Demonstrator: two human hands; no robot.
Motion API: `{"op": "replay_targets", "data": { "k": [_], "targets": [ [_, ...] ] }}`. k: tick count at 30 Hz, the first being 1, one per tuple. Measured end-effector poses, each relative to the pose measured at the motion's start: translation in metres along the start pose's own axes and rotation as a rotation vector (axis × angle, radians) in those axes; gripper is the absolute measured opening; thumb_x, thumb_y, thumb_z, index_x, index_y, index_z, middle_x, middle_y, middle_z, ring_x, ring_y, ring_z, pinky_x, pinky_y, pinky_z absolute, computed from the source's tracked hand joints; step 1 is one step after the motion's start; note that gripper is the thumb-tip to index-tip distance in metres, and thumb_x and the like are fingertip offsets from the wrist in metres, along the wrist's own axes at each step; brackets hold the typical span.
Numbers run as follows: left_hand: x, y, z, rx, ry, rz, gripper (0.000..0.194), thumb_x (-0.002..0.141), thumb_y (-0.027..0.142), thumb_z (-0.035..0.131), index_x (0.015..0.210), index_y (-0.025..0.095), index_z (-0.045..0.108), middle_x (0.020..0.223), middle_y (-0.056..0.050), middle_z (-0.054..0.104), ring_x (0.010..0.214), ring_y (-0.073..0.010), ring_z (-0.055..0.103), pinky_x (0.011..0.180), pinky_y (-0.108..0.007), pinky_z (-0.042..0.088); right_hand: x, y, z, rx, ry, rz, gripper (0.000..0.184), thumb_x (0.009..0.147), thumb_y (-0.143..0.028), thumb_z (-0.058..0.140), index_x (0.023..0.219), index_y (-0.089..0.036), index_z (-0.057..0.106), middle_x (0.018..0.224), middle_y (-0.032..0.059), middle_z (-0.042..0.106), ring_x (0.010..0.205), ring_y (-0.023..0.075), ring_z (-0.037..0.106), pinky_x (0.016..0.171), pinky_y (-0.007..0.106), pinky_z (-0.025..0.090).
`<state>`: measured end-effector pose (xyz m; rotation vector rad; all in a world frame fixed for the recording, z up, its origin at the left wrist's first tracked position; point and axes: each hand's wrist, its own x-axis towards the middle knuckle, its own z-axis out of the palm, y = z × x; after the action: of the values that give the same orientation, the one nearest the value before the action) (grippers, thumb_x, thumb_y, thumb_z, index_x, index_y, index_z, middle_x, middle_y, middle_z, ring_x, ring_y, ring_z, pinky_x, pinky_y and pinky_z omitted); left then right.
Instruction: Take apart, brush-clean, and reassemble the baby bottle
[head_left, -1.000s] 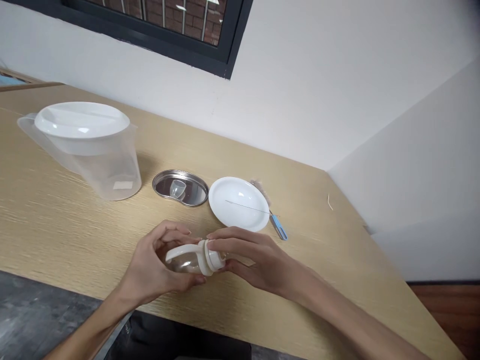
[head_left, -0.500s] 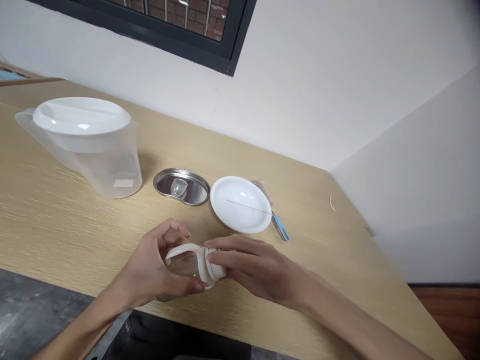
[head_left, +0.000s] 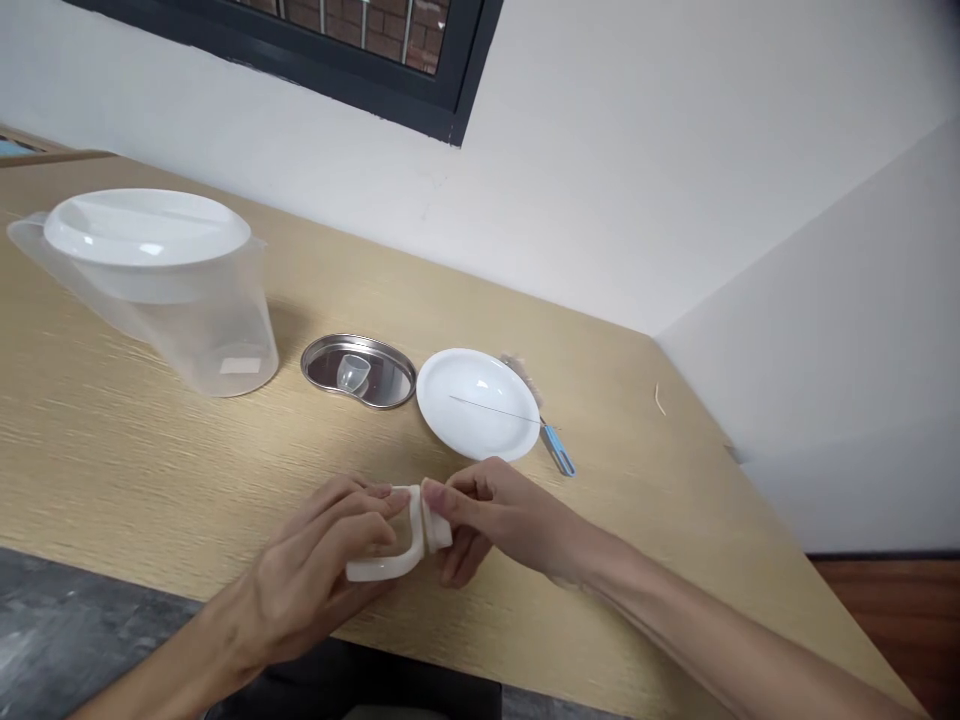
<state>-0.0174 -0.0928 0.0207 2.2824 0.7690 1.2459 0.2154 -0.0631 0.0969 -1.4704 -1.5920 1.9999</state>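
A small baby bottle point(head_left: 403, 512) with a white handle and collar lies sideways between my hands, low over the front of the table. My left hand point(head_left: 322, 555) is closed round its clear body, fingers over the top. At its other end, my right hand point(head_left: 487, 515) pinches the white ring point(head_left: 437, 528) between thumb and fingers. Beyond them is a white bowl point(head_left: 457, 432) with a thin wire-like rod point(head_left: 491, 408) across it. A kidney-shaped metal dish point(head_left: 322, 380) holds a small clear cup-like cap point(head_left: 352, 373).
A large translucent pitcher point(head_left: 217, 330) with a white lid stands at the left. Beside the bowl lies a brush with a blue handle point(head_left: 559, 450). A thin pale strip point(head_left: 659, 399) lies at the right. Wall and a dark window frame point(head_left: 420, 105) rise behind the table point(head_left: 637, 520).
The bottle has been turned about its length, so its handle now faces toward me. My left fingers have moved over its top, and my right thumb now presses on the ring.
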Motion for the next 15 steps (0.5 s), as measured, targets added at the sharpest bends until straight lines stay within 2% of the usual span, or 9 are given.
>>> {"op": "replay_targets", "data": {
  "k": [4,7,11,15],
  "targets": [
    [0.003,0.006,-0.005,0.125,-0.03,0.139,0.028,0.089,0.008,0.063,0.115,0.02,0.059,0.119,-0.01,0.073,0.116,-0.021,0.065,0.104,-0.038,0.053,-0.001,-0.009,0.005,0.18,0.007,0.26,0.081,0.09,-0.081,0.036,0.071,-0.008,0.066,0.058,0.0114,0.066,0.045,0.0159,0.065,0.042,0.023,0.053],
    [0.007,0.011,-0.011,0.2,-0.049,0.193,0.027,0.09,0.004,0.058,0.114,0.017,0.06,0.128,-0.012,0.069,0.119,-0.021,0.061,0.104,-0.038,0.052,-0.004,-0.017,0.007,0.199,-0.072,0.41,0.092,0.092,-0.082,0.017,0.063,-0.008,0.065,0.051,0.0119,0.062,0.035,0.0133,0.058,0.035,0.021,0.048],
    [0.019,0.015,-0.02,0.275,-0.051,0.331,0.021,0.093,0.009,0.057,0.112,0.015,0.065,0.13,-0.012,0.07,0.112,-0.0221,0.063,0.096,-0.038,0.056,-0.006,-0.022,0.005,0.161,-0.157,0.431,0.095,0.095,-0.077,0.009,0.066,-0.007,0.067,0.049,0.0104,0.06,0.033,0.0115,0.056,0.033,0.018,0.044],
    [0.029,0.014,-0.021,0.391,-0.118,0.428,0.038,0.094,0.009,0.056,0.13,0.019,0.063,0.126,-0.007,0.074,0.101,-0.0218,0.068,0.092,-0.038,0.057,-0.004,-0.02,0.003,0.116,-0.2,0.434,0.095,0.097,-0.072,0.004,0.069,-0.007,0.067,0.047,0.0094,0.059,0.031,0.01,0.053,0.033,0.016,0.041]
  ]
}}
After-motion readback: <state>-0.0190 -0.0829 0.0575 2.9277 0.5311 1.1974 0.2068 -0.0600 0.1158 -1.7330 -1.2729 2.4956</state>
